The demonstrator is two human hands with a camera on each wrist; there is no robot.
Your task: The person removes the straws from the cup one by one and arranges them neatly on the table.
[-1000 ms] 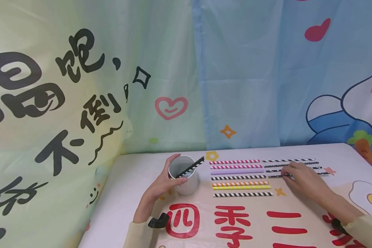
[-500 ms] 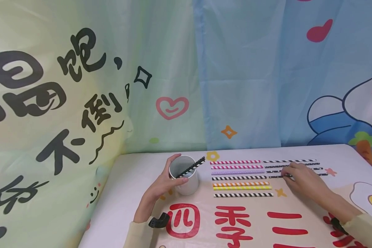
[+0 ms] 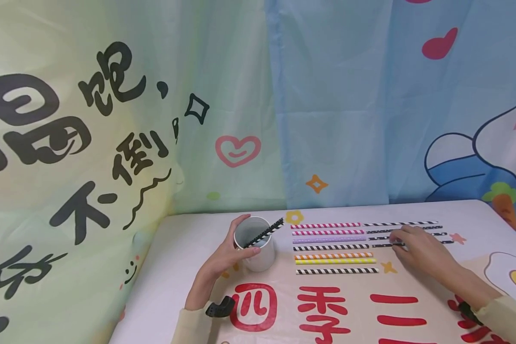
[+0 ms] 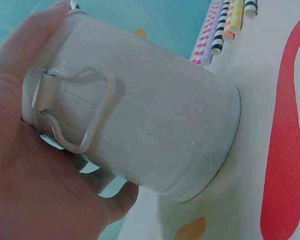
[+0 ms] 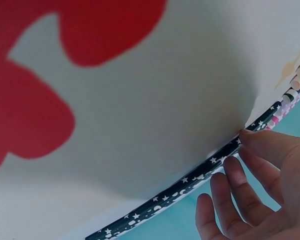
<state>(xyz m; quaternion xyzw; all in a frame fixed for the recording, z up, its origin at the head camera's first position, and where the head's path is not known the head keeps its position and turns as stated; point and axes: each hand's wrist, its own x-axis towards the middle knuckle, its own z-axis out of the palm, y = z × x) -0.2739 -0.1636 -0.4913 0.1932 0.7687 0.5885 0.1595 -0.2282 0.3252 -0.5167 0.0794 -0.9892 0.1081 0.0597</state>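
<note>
A white round tin cup (image 3: 262,258) stands at the left of the straws, with black-and-white paper straws (image 3: 270,230) leaning out of it. My left hand (image 3: 228,251) grips this cup near its rim, thumb on the front side. The left wrist view shows a small wire handle (image 4: 102,107) on the cup's side beside the palm. At the right, my right hand (image 3: 419,243) pinches a black paper straw with white stars (image 5: 162,200) between thumb and fingers. That straw lies low at the table, and the hand covers its middle in the head view.
Left of the right hand lies a column of paper straws: pink-striped (image 3: 327,225), purple (image 3: 328,239), orange-striped (image 3: 333,255), yellow (image 3: 335,261) and black-striped (image 3: 337,271). More black straws (image 3: 400,222) lie behind the hand. A printed cloth (image 3: 361,310) covers the table; a curtain (image 3: 335,119) hangs behind.
</note>
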